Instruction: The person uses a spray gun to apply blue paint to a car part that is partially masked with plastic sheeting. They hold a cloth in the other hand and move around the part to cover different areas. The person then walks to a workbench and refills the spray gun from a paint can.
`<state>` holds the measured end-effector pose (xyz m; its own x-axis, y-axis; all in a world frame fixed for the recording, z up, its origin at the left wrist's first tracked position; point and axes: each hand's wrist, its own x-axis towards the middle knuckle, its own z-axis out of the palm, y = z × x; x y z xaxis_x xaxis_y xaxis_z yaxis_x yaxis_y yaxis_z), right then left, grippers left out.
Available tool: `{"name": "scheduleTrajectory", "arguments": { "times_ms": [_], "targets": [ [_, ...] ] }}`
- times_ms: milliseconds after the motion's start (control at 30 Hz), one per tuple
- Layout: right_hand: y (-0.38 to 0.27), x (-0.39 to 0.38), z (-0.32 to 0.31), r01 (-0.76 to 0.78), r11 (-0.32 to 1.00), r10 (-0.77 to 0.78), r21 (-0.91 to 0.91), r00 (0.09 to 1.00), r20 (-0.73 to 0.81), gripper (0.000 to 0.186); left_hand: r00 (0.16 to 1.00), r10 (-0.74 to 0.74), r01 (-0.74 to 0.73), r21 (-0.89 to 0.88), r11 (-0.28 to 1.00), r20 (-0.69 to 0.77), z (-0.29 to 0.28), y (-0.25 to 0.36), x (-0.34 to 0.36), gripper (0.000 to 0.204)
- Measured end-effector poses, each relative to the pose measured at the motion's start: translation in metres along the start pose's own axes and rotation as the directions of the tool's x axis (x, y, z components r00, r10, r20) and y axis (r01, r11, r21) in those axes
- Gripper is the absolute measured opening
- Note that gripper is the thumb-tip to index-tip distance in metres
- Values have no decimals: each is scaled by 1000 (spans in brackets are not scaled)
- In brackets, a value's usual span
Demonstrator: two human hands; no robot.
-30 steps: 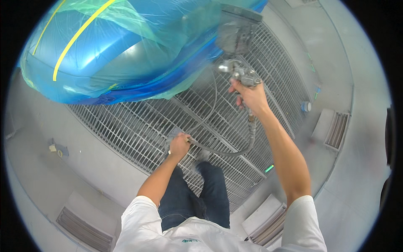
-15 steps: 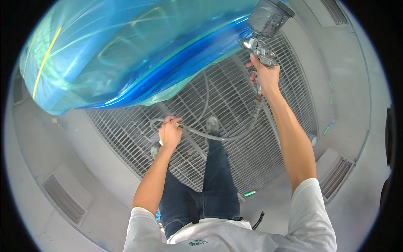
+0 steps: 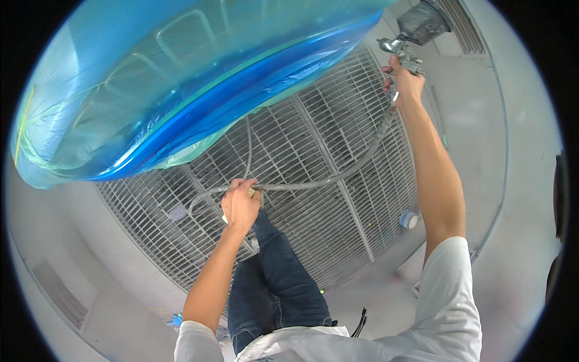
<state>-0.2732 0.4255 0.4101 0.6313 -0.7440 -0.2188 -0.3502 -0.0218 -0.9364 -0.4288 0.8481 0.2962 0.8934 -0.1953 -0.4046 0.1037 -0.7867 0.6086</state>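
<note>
Up at the far right, my right hand (image 3: 408,83) is wrapped round a metal spray gun (image 3: 396,45) topped by a dark, paint-stained cup (image 3: 426,24). From the gun's handle a grey air hose (image 3: 313,183) sags leftward to my left hand (image 3: 240,206), whose fingers close round it in front of my legs. Something small and pale shows at the left fingers, too little to name. A glossy blue painted strip (image 3: 199,111) of a large curved body, otherwise wrapped in translucent green-blue film (image 3: 145,66), lies left of the gun, apart from it.
Metal floor grating (image 3: 295,133) spreads beneath me and under the wrapped body. The hose loops left of my left hand, and another length runs under the film. A round white-and-blue roll or can (image 3: 408,219) sits at the grating's right edge. Vents (image 3: 467,27) line the walls.
The spray gun and my right hand have moved right and slightly up, farther from the blue strip. My left hand still grips the hose. My legs have shifted, and the view has turned.
</note>
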Motion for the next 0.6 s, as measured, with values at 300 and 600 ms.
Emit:
{"name": "scheduleTrajectory", "arguments": {
  "times_ms": [300,600],
  "targets": [
    [-33,97,-45,42,998,-49,-43,983,-176,21,996,24,-34,-116,993,-84,38,67,-12,40],
    [-11,36,-47,43,997,-24,-69,966,258,20,976,-107,98,-56,994,-187,66,74,-69,36]
  ]
}}
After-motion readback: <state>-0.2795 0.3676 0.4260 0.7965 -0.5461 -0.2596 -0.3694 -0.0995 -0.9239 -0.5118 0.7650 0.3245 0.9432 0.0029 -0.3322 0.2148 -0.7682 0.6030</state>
